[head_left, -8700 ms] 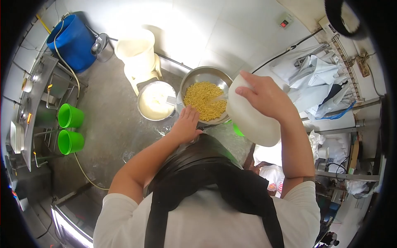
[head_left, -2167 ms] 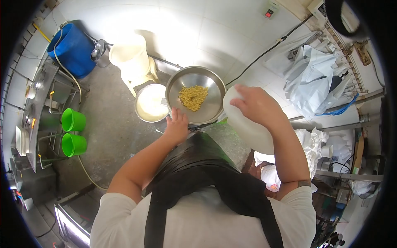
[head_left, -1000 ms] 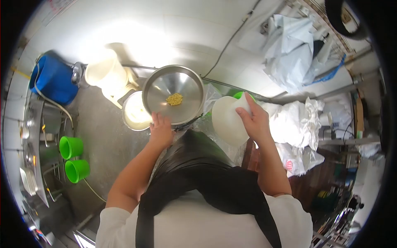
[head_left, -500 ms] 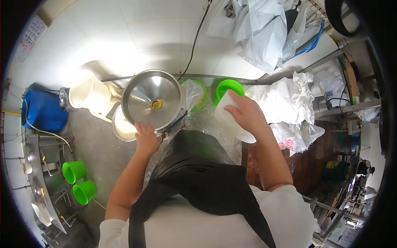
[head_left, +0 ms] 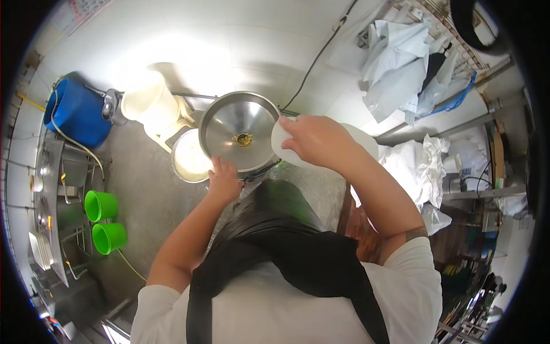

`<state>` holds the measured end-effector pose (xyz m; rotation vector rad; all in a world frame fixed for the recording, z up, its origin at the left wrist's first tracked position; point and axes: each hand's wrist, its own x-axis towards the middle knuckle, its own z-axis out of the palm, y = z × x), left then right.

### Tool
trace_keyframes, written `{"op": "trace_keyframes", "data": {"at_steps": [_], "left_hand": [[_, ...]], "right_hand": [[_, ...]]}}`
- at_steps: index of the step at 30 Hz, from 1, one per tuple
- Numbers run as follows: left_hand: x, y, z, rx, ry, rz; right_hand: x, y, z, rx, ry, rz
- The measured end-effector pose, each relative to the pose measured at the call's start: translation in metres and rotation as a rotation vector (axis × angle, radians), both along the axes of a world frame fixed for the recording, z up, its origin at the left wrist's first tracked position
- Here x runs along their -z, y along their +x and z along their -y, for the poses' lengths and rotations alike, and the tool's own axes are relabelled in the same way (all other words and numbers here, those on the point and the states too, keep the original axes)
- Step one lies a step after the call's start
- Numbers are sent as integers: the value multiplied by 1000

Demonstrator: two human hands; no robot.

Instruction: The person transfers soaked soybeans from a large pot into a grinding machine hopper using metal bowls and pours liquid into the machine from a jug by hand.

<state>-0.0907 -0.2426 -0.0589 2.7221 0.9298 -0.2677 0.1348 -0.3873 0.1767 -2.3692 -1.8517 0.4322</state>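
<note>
A round steel hopper point(head_left: 220, 129) with a funnel-like bowl stands before me, with yellowish pieces point(head_left: 244, 140) at its centre opening. My left hand point(head_left: 225, 180) rests at the hopper's near left rim, its fingers outstretched and apart. My right hand point(head_left: 318, 140) grips a whitish translucent plastic container point(head_left: 361, 137) by its end, close beside the hopper's right rim. My hand and forearm cover part of that container, and I cannot see what is inside it. Left of the hopper, a round pan point(head_left: 192, 155) holds pale contents.
A cream-coloured machine point(head_left: 152, 106) and a blue barrel point(head_left: 77, 117) stand at the left by the wall. Two green buckets point(head_left: 101, 206) are beside a steel sink unit point(head_left: 54, 183). White sacks point(head_left: 409, 169) lie on the right, below hanging plastic bags point(head_left: 398, 63).
My right hand has brought the container leftward from above the green bucket to the hopper's edge, tipping it toward level. My left hand stays at the rim. The camera view has shifted.
</note>
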Motion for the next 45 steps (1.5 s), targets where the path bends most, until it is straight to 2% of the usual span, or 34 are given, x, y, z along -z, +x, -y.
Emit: {"op": "trace_keyframes", "data": {"at_steps": [17,22,25,31,35,37,38,40,44,45], "left_hand": [[17,-1,1,62,2,75],[17,-1,3,70,32,60],[15,-2,3,73,59,51],[20,0,3,89,68,74],[15,-3,-1,147,83,36],[20,-4,-2,155,90,74],[23,-7,-3,174,103,99],[32,-6,-4,180,128,144],[44,6,-7,218,165,180],[31,5,-8,215,167,175]], "right_hand": [[-45,-20,-46,-149,-122,346],[-47,-22,-50,-153,-9,552],[-57,-27,-53,-195,133,603],[-59,-23,-45,-110,216,662],[-29,-19,-27,36,355,621],[-4,-20,-13,288,535,434],[12,-19,-5,279,535,428],[39,-14,11,300,766,233],[71,-11,30,350,792,149],[68,-20,30,349,794,143]]}}
